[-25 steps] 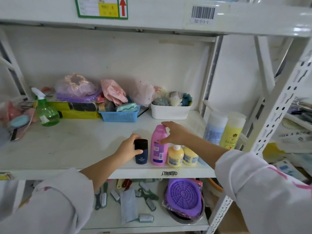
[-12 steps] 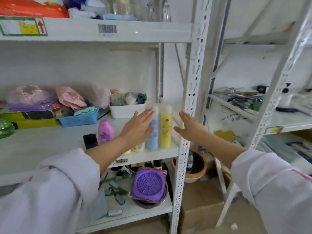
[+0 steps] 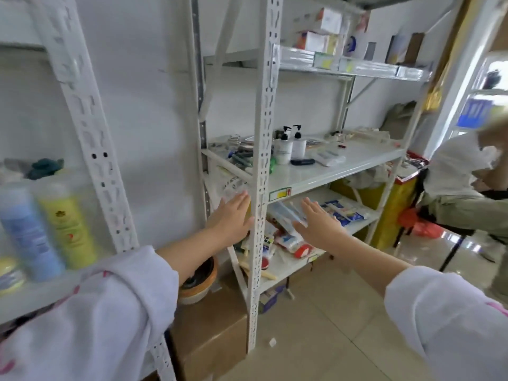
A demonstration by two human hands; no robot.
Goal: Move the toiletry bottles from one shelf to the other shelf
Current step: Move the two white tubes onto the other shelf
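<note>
A tall blue bottle (image 3: 26,229) and a tall yellow bottle (image 3: 67,221) stand on the left shelf (image 3: 33,295), with a small yellow bottle (image 3: 9,273) at the frame's left edge. On the right rack's middle shelf (image 3: 330,171) stand two white pump bottles (image 3: 290,147). My left hand (image 3: 232,218) is open with flat fingers, just left of the rack's front post (image 3: 261,174). My right hand (image 3: 319,224) is open and empty, right of that post, in front of the lower shelf.
The lower right shelf (image 3: 360,224) holds several packets and tubes. A cardboard box (image 3: 209,334) and a bowl (image 3: 198,281) sit on the floor between the racks. A seated person (image 3: 464,188) and a yellow bin (image 3: 390,207) are at the right.
The view has swung right, from the left shelf to the right rack. Both hands let go of the bottles on the left shelf and moved right, open and empty.
</note>
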